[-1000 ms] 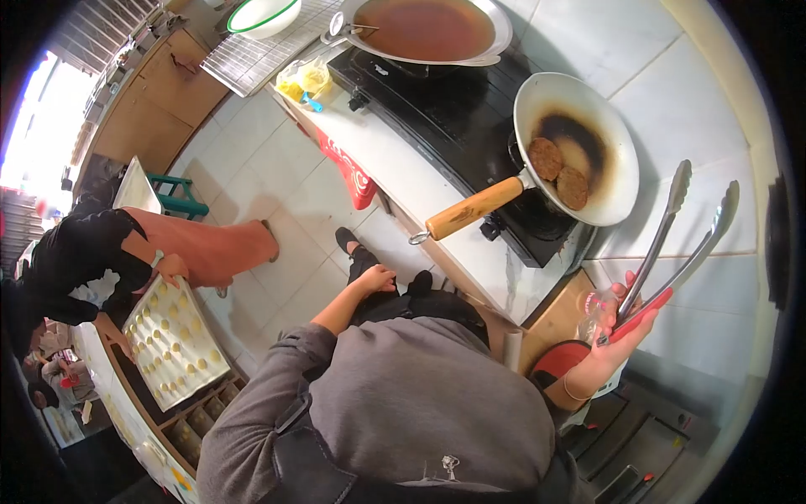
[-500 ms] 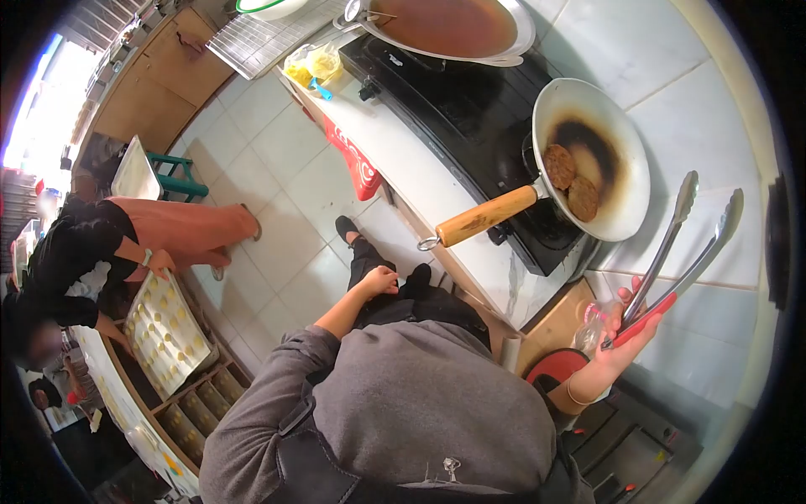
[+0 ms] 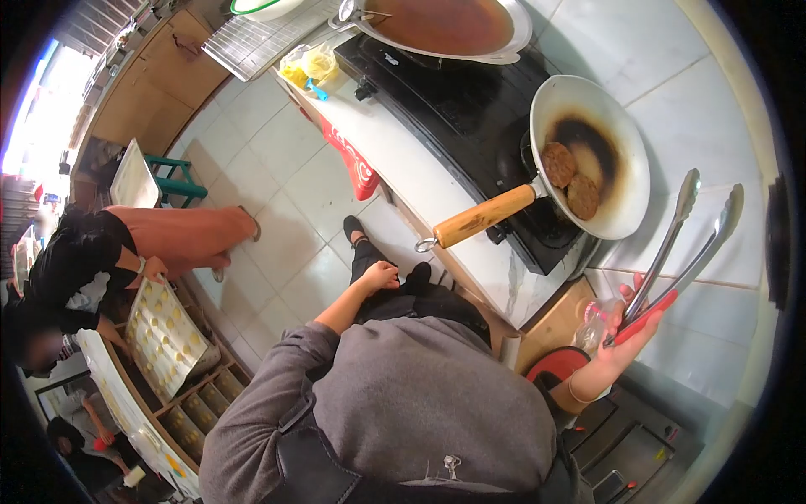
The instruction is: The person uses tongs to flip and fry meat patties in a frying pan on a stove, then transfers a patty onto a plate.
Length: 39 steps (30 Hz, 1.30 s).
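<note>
My right hand [image 3: 630, 332] is wrapped round the red handles of metal tongs [image 3: 684, 252], whose tips point up and stand apart. Left of the tongs, a white pan [image 3: 625, 197] with a wooden handle [image 3: 483, 217] sits on the black stove [image 3: 445, 118]. Two brown patties [image 3: 557, 164] lie in it, beside a dark scorched patch. My left hand [image 3: 379, 277] rests near my lap with its fingers curled; whatever it may hold is hidden.
A wide pan of reddish-brown liquid [image 3: 445, 25] stands on the stove's far end. A co-worker [image 3: 75, 260] at the left holds a tray of small pale pieces [image 3: 168, 336]. A yellow bag [image 3: 306, 65] and wire rack [image 3: 252, 38] lie near the counter's far end.
The pans and stove have shifted slightly right and down in view. The co-worker's tray has moved down towards the compartments. My hands keep nearly the same pose, and the tongs remain spread.
</note>
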Each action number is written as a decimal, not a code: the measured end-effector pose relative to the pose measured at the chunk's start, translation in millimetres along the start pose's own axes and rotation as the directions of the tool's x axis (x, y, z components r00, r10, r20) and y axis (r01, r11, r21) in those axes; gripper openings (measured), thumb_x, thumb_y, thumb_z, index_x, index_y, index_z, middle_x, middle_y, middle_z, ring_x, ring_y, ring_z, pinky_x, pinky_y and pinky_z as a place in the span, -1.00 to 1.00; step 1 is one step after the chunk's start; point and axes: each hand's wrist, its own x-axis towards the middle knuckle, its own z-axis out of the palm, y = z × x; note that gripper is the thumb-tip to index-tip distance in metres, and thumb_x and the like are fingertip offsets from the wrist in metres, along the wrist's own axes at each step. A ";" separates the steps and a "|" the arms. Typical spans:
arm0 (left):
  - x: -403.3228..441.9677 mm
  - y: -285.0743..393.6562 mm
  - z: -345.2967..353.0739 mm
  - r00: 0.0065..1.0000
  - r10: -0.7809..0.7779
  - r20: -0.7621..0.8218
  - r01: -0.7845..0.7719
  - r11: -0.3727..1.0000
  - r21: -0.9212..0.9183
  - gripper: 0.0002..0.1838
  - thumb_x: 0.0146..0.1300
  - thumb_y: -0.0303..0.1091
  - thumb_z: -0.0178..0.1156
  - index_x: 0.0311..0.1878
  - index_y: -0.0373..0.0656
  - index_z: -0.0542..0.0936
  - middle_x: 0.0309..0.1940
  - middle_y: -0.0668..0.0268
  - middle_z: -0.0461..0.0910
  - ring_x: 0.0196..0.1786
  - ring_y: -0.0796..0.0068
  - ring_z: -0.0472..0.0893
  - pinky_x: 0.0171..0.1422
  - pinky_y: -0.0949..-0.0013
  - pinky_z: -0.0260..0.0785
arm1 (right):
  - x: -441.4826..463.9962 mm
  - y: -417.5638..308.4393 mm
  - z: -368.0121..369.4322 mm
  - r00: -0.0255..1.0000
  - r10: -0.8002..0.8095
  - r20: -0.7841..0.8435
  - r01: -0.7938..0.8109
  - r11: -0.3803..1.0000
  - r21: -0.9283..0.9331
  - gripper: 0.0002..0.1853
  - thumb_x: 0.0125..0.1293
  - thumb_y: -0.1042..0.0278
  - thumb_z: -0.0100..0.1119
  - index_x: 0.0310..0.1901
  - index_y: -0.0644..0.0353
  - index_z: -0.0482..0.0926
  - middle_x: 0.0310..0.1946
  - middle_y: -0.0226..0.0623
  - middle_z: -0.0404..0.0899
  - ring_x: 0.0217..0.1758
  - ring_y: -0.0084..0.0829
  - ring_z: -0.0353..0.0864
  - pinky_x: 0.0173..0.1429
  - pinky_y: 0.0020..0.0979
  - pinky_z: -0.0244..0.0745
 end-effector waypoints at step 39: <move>24.4 10.0 -1.4 0.995 -0.004 0.103 -0.005 0.997 0.083 -0.66 0.14 -0.28 0.06 -0.16 -0.39 0.38 -0.33 0.12 0.44 -0.38 0.34 0.55 -0.26 0.41 0.48 | 50.9 -100.1 26.5 0.884 -0.111 0.454 0.398 -0.328 -0.857 -0.45 -0.25 0.32 0.32 -0.14 0.32 0.41 -0.44 -0.15 0.42 -0.43 -0.20 0.48 -0.39 -0.34 0.40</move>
